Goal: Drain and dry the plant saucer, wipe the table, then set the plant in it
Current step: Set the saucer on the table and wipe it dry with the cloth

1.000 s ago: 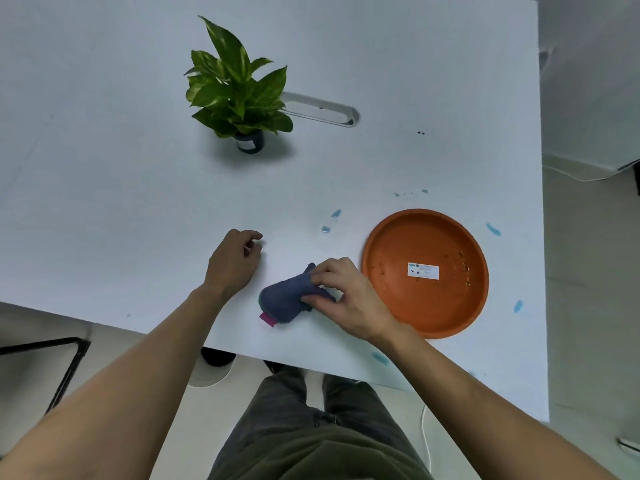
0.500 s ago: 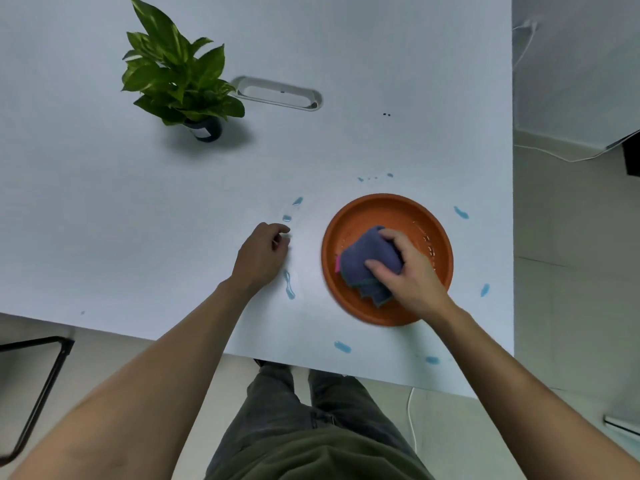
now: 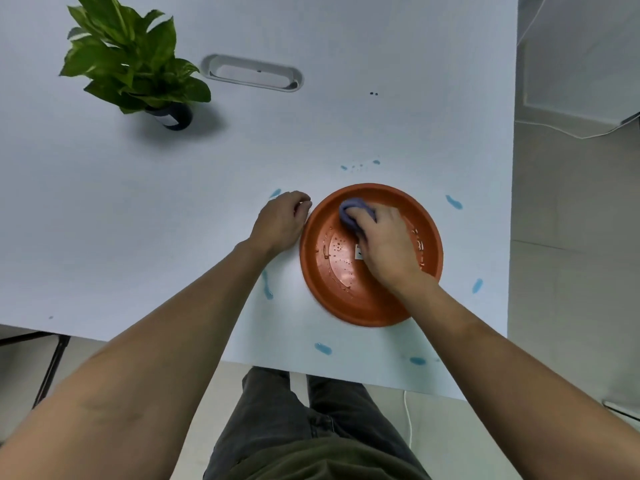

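The round orange saucer (image 3: 349, 289) lies on the white table (image 3: 138, 220) near its front right corner, with water droplets on its floor. My right hand (image 3: 388, 247) is inside it and holds a bunched blue cloth (image 3: 351, 211) against the far inner side. My left hand (image 3: 282, 221) rests on the table with curled fingers, touching the saucer's left rim. The green potted plant (image 3: 135, 64) in its small dark pot stands at the far left of the table.
Several blue water spots lie on the table around the saucer, such as one spot (image 3: 453, 201) to its right and a streak (image 3: 267, 289) to its left. A cable slot (image 3: 252, 72) is set in the table behind. The table's right edge is close to the saucer.
My right hand carried the cloth from the table into the saucer and has moved it to the far side. My left hand has come up against the saucer's left rim.
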